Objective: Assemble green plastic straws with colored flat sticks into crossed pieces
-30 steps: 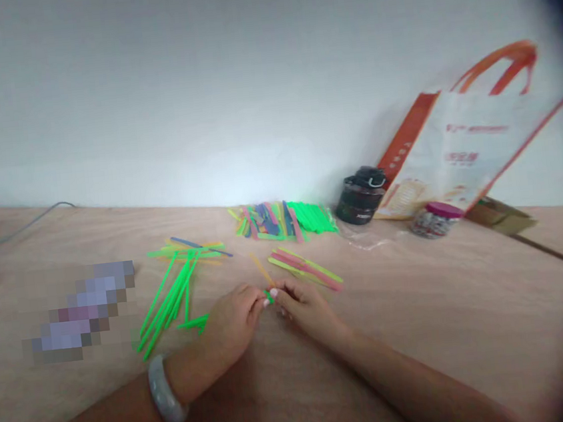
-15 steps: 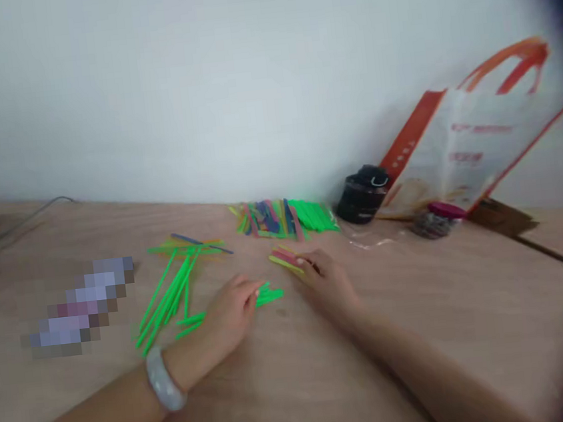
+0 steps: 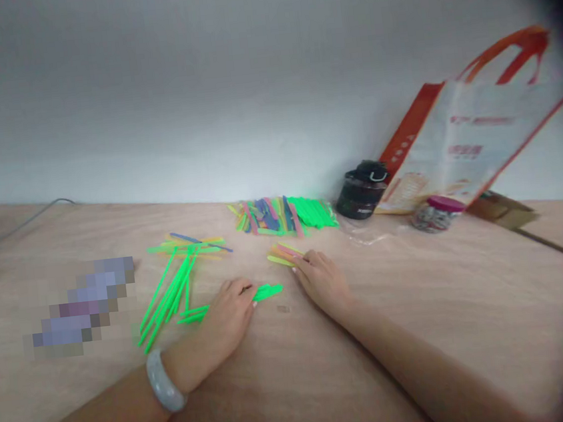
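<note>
A plain indoor craft workspace: a bare plywood table (image 3: 420, 290) set against a white wall (image 3: 199, 99), holding coloured craft sticks (image 3: 282, 215), with a black lidded bottle (image 3: 360, 190), a lidded jar (image 3: 436, 215) and an orange-handled tote bag (image 3: 475, 137) along the back.

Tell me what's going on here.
A person is working bare-handed at a wooden table. The left hand lies with its fingers at a few green sticks, and the right hand reaches a small bunch of pink and yellow sticks. A looser spread of green sticks lies left of the hands. A mixed-colour heap of sticks sits farther back, near a black bottle, a jar and a tote bag.
</note>
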Tool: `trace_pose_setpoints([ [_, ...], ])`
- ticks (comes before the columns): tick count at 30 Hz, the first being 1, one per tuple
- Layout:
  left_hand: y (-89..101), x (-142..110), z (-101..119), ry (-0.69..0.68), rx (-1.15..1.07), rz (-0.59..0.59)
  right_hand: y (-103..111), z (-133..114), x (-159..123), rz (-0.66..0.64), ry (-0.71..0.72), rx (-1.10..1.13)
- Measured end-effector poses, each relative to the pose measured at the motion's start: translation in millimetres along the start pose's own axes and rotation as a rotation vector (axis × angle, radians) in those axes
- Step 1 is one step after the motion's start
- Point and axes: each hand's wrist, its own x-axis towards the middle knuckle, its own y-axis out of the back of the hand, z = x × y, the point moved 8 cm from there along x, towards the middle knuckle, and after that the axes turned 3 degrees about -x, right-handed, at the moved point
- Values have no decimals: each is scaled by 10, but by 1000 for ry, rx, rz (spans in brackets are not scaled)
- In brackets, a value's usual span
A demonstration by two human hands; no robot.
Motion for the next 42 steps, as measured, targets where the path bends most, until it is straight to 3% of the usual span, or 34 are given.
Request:
trace_pose_setpoints([
  [6,-6,17,15,-23,-52,23,49,-36,-31,35,15,17],
  [16,-64,-1,140,-90,-41,-75,105,-205,-89,24,90,46],
  [19,13,4,174,-93,16,-46,62,-159,-84,0,67,48],
  [21,161,39,135,-66,115,3,58,-150,-87,1,67,60],
  [23,402,95,5,12,253,78,73,-152,-91,11,66,78],
  [25,711,130,-251,187,402,172,94,-170,-94,19,68,96],
  [28,1048,106,-697,426,564,191,133,-216,-95,43,83,123],
  [31,1180,-17,-1126,656,615,108,157,-260,-97,64,105,151],
  [34,1137,-117,-1348,769,519,-36,160,-267,-97,65,111,177],
  [37,1172,-111,-1303,783,484,-39,187,-256,-93,66,106,238],
  [39,1244,-59,-1156,747,489,63,235,-259,-87,84,101,346],
  [42,1228,41,-795,583,403,231,270,-270,-79,84,48,632],
])
